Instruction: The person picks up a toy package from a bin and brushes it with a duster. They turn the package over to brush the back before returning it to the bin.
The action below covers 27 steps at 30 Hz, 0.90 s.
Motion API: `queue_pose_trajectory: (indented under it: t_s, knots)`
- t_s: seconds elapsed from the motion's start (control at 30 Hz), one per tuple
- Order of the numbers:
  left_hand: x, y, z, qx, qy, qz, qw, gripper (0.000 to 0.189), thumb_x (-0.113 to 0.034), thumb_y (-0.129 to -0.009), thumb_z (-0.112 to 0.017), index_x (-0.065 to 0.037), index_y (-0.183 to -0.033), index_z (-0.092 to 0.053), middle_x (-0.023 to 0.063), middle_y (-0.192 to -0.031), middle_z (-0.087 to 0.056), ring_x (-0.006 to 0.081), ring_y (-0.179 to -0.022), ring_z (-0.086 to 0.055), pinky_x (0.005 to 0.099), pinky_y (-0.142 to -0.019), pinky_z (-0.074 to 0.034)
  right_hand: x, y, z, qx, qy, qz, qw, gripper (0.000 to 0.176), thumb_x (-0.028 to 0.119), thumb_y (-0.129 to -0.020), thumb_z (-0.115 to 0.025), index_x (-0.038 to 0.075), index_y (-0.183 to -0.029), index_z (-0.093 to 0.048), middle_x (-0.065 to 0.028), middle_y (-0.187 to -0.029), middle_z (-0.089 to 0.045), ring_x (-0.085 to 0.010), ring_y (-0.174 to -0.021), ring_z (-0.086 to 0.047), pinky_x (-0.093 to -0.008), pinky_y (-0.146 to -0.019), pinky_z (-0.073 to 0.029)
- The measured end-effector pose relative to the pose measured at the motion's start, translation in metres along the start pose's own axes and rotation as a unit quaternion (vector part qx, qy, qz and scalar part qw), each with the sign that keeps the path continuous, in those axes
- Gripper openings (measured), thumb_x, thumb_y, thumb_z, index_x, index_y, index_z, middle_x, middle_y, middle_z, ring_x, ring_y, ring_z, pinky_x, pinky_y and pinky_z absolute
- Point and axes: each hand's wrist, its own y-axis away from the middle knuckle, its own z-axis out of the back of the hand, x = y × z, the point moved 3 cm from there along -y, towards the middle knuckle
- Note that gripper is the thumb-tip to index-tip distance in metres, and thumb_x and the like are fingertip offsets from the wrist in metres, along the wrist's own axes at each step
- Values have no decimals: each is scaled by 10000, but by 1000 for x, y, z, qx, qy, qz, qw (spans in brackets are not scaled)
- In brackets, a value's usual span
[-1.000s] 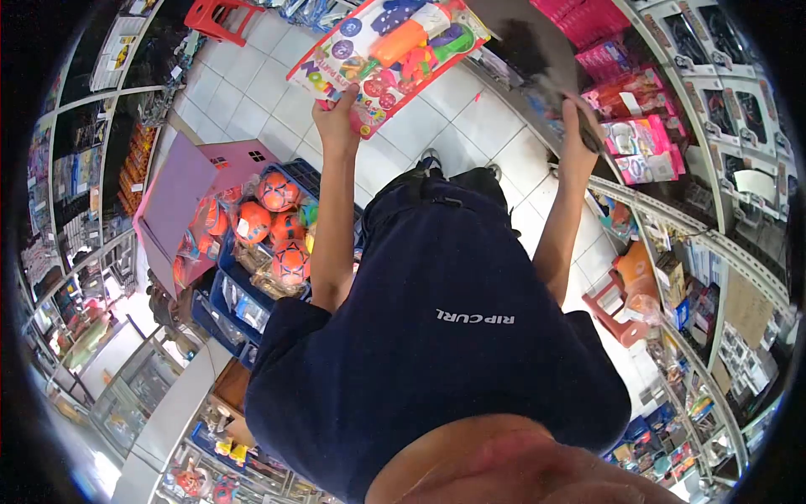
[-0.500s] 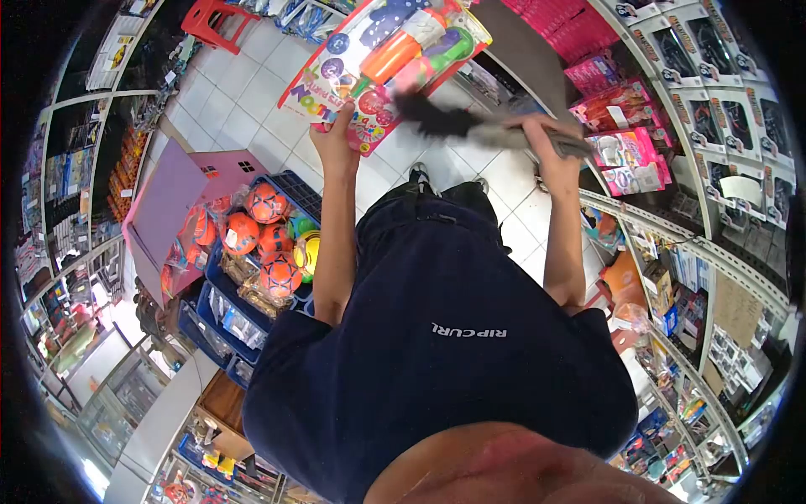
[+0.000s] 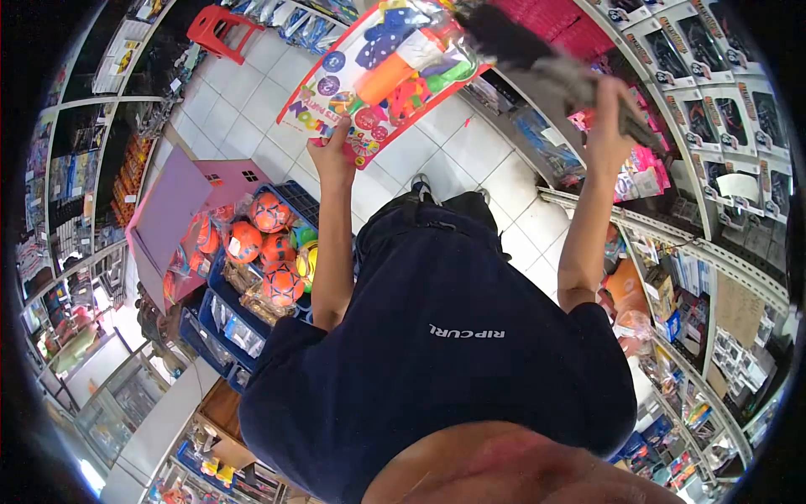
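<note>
My left hand [image 3: 334, 158] grips the lower corner of a colourful balloon toy pack [image 3: 395, 71], its thumb lying over the printed front. Through the clear plastic show an orange pump-like piece and balloons in blue, green and red. My right hand [image 3: 611, 126] is wrapped round the grey handle of a hand brush [image 3: 508, 38]. Motion smears the brush; its dark bristles are at the far right corner of the pack, overlapping that edge in this view.
Orange balls [image 3: 283, 283] fill a blue crate [image 3: 298, 202] to my left, beside a pink toy house [image 3: 172, 202]. A red stool [image 3: 220, 34] stands on the tiled floor [image 3: 420, 151]. Shelves of boxed goods [image 3: 680, 50] line the right.
My right hand has swung up and to the right with the brush, whose bristles move from the pack's lower right side to its far right corner. The pack has shifted slightly.
</note>
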Motion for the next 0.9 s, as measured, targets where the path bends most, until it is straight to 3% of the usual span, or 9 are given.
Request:
queue_pose_trajectory:
  t_s: [0.13, 0.2, 0.33, 0.47, 0.57, 0.67, 0.73, 0.8, 0.9]
  knots:
    - [-2, 4, 1, -12, -32, 6, 999, 279, 57, -731, -624, 16, -989, -528, 75, -883, -608, 150, -774, -601, 278, -699, -483, 15, 1, -11, -187, -10, 39, 982, 197, 169, -859, -537, 2, -821, -635, -2, -736, -569, -66, -661, -481, -205, -576, -401]
    - [-1, 6, -7, -21, -48, 10, 999, 272, 55, -731, -626, 16, -982, -530, 69, -874, -609, 145, -764, -601, 273, -692, -482, 9, 3, -36, 104, -48, 56, 992, 163, 143, -844, -552, 4, -833, -636, -23, -736, -587, -70, -656, -503, -212, -563, -416]
    - [4, 12, -16, 11, -84, -4, 996, 206, 15, -723, -658, 8, -907, -566, 54, -836, -609, 104, -735, -580, 238, -643, -455, -1, 8, -49, -57, 2, 60, 997, 140, 127, -820, -577, 2, -826, -640, -36, -717, -602, -77, -635, -518, -228, -574, -432]
    - [10, 12, -23, 40, -79, -18, 996, 168, 1, -730, -657, 26, -877, -578, 65, -830, -614, 102, -721, -579, 236, -635, -454, 0, 25, -67, 184, -17, 165, 969, 125, 85, -816, -558, -15, -825, -632, -26, -663, -590, -70, -582, -514, -214, -545, -414]
    - [12, 17, -24, 26, -89, 17, 996, 163, 4, -749, -632, 35, -898, -574, 64, -848, -620, 109, -728, -585, 246, -650, -464, -1, 15, -57, -23, 9, 40, 999, 132, 109, -817, -566, -8, -827, -628, -11, -645, -556, -66, -555, -467, -214, -512, -379]
    - [17, 18, -23, 26, -81, 17, 996, 174, 6, -752, -628, 35, -914, -572, 60, -841, -618, 106, -721, -583, 243, -645, -464, -16, 23, -64, 191, -66, -33, 979, 129, 106, -835, -548, 0, -828, -621, -3, -659, -550, -58, -573, -456, -196, -520, -367]
    - [19, 16, -20, 37, -77, 14, 996, 195, -3, -756, -630, 37, -936, -567, 63, -849, -614, 102, -723, -579, 240, -645, -464, -21, 29, -68, 198, -42, -36, 979, 138, 122, -840, -546, 3, -832, -615, -2, -678, -556, -55, -603, -472, -187, -551, -371]
    - [21, 17, -17, 52, -103, 79, 990, 218, -32, -768, -631, 43, -960, -560, 66, -866, -609, 102, -735, -574, 243, -651, -464, -29, 27, -64, 32, -47, -34, 998, 168, 156, -842, -551, 0, -839, -613, -4, -681, -561, -63, -606, -485, -196, -574, -383]
    - [23, 23, -20, 98, -75, 131, 984, 239, -59, -776, -631, 49, -976, -556, 73, -881, -608, 111, -744, -577, 244, -655, -467, -42, 31, -61, 112, -85, -119, 983, 136, 113, -840, -555, -11, -856, -610, -3, -715, -575, -64, -614, -495, -201, -580, -400]
